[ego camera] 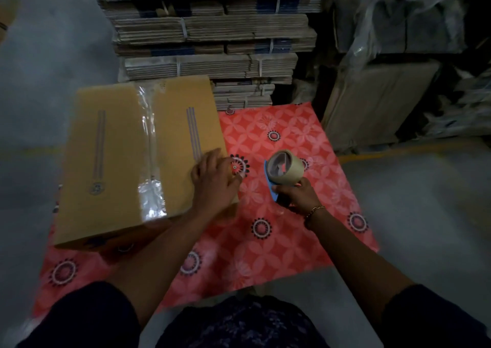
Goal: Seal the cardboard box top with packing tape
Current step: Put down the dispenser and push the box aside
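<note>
Tape [150, 145] already covers the cardboard box [117, 161] seam; left hand [214, 183] rests flat, right hand [295, 195] grips the tape dispenser [284, 169]; pressing down likely next.

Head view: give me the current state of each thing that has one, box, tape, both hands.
Cardboard box: flaps closed, clear tape strip down the centre seam, lying on the red patterned table.
Tape dispenser: lifted off the table, roll loaded, away from the box.
Left hand: resting flat on the box's near right corner.
Right hand: closed around the dispenser handle.
Flattened cartons: bundled, strapped, stacked behind.
</note>
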Action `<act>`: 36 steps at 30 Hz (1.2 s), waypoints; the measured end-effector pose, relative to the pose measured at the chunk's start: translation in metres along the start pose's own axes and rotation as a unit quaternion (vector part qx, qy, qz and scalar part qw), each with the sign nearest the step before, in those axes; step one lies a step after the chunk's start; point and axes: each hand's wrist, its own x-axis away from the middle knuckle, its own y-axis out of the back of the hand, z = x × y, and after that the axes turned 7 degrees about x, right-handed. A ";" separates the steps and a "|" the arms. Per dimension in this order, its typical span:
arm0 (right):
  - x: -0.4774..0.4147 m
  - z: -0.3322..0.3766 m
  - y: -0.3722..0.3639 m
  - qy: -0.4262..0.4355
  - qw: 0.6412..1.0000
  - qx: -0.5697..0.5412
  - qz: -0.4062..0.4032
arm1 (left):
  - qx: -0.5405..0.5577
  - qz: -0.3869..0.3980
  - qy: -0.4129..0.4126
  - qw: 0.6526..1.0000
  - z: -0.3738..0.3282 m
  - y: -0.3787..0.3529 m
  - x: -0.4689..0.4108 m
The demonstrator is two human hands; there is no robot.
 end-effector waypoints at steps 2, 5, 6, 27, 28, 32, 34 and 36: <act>-0.016 -0.017 0.015 -0.039 0.999 -0.033 -0.007 | -0.055 0.002 0.012 0.998 0.000 -0.010 0.000; -0.041 -0.034 0.031 -0.069 0.995 -0.065 -0.002 | -0.125 -0.002 -0.006 0.992 -0.001 -0.014 0.004; -0.050 -0.037 0.035 -0.078 0.994 -0.073 0.000 | -0.137 -0.005 -0.007 0.991 -0.002 -0.015 0.004; -0.115 -0.028 0.064 -0.148 0.988 -0.044 -0.031 | -0.165 -0.024 0.012 0.986 -0.011 -0.018 0.004; -0.116 -0.028 0.065 -0.148 0.988 -0.039 -0.034 | -0.164 -0.021 0.013 0.986 -0.011 -0.018 0.004; -0.112 -0.024 0.068 -0.130 0.990 -0.011 -0.049 | -0.164 -0.011 0.018 0.986 -0.012 -0.018 0.004; -0.109 -0.025 0.070 -0.116 0.991 0.015 -0.061 | -0.167 -0.004 0.024 0.986 -0.012 -0.018 0.003; -0.103 -0.024 0.072 -0.088 0.992 0.060 -0.065 | -0.172 0.010 0.028 0.985 -0.013 -0.016 0.004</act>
